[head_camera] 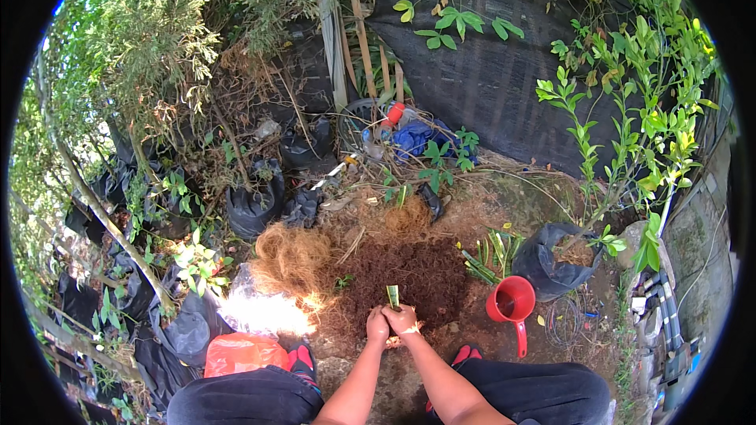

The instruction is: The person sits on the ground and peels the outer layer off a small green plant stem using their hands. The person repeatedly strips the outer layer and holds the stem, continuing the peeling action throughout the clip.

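Both of my hands are pressed together low in the middle of the view, at the near edge of a dark brown heap of fibrous soil (pixel 413 265). A short green leaf cutting with pale edges (pixel 393 294) stands upright out of my grasp. My right hand (pixel 404 320) closes around its lower end. Against it, my left hand (pixel 378 326) is wrapped from the other side. Some brown fibre (pixel 394 341) shows just under my hands; the cutting's base is hidden by my fingers. Beyond the heap, another cutting (pixel 401 196) stands in a ball of coconut fibre (pixel 407 216).
Loose coconut fibre (pixel 292 257) lies left of the heap, above a red plastic bag (pixel 245 355). To the right are several leaf cuttings (pixel 499 252), a red dipper (pixel 520 296) and a black planting bag (pixel 534 265). Dark netting (pixel 496 82) hangs behind.
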`<action>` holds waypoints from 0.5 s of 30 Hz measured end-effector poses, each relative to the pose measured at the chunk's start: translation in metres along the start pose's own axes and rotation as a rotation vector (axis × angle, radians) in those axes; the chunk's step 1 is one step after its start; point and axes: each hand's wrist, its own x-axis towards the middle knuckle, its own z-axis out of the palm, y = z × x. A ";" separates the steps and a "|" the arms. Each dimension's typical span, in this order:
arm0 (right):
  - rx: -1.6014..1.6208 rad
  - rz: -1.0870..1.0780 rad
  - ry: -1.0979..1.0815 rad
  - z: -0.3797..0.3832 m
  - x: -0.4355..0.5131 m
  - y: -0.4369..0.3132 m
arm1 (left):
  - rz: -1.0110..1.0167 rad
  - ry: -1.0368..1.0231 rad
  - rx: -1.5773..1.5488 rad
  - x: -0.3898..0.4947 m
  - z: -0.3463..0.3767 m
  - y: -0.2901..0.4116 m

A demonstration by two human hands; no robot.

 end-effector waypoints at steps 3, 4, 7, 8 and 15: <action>0.062 0.014 0.027 0.000 -0.002 -0.007 | 0.051 -0.021 0.159 -0.005 0.006 0.019; 0.055 0.036 0.035 0.001 -0.003 -0.011 | 0.046 -0.009 0.166 -0.008 0.007 0.026; 0.055 0.023 0.047 0.005 -0.009 -0.022 | 0.069 0.012 0.109 -0.014 0.011 0.041; 0.024 0.039 0.049 0.005 -0.009 -0.024 | 0.074 0.005 0.104 -0.014 0.011 0.043; 0.051 -0.072 0.069 0.005 -0.005 -0.017 | 0.070 -0.052 0.000 -0.009 0.011 0.033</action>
